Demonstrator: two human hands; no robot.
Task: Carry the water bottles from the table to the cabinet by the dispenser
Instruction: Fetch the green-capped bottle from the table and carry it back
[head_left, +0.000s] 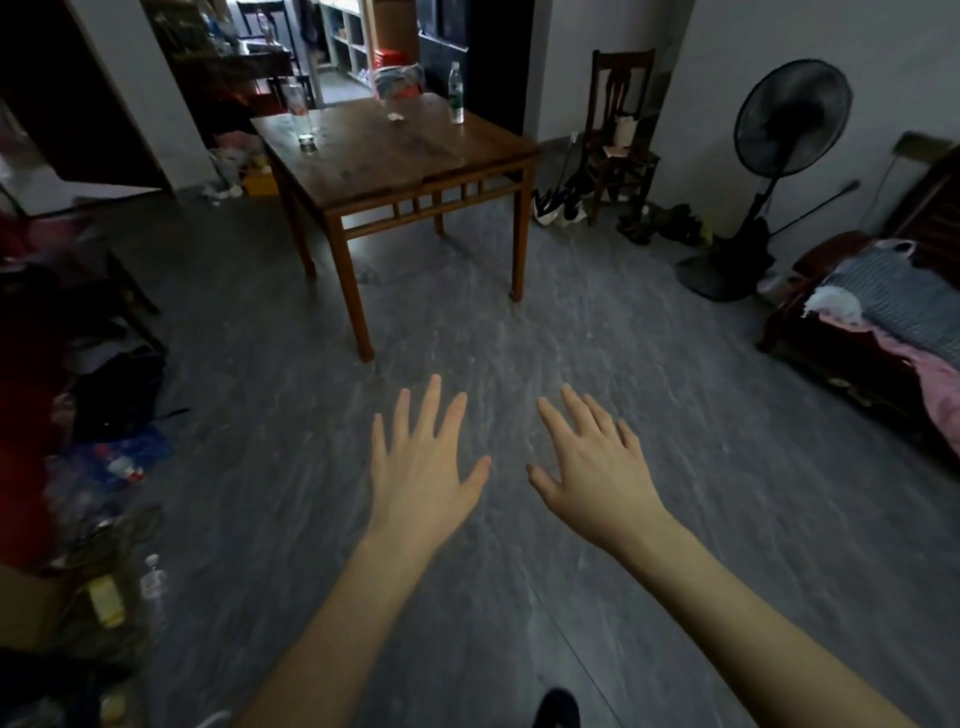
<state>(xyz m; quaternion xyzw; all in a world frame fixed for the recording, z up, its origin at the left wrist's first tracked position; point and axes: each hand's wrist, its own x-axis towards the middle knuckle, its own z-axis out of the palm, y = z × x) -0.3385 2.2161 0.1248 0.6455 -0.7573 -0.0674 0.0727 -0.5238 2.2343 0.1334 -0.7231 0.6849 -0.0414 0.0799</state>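
Nothing carried yet: two water bottles (455, 93) stand on the counter (395, 156), left hand (421, 467) and right hand (597, 467) spread wide, empty

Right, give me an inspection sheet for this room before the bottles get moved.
Surface: brown wooden table, square, standing on a grey floor.
Job's things: green-label water bottle upright near the table's far right edge; clear bottle upright near the left edge. Cabinet and dispenser not identifiable.
Clutter: small white scrap on the tabletop; bags and bottles heaped on the floor at left; shoes by the right wall.
Grippers: left hand and right hand open, fingers spread, holding nothing, well short of the table.
Cables: nothing seen.
Surroundings: black pedestal fan, wooden chair, bench with laundry at right.
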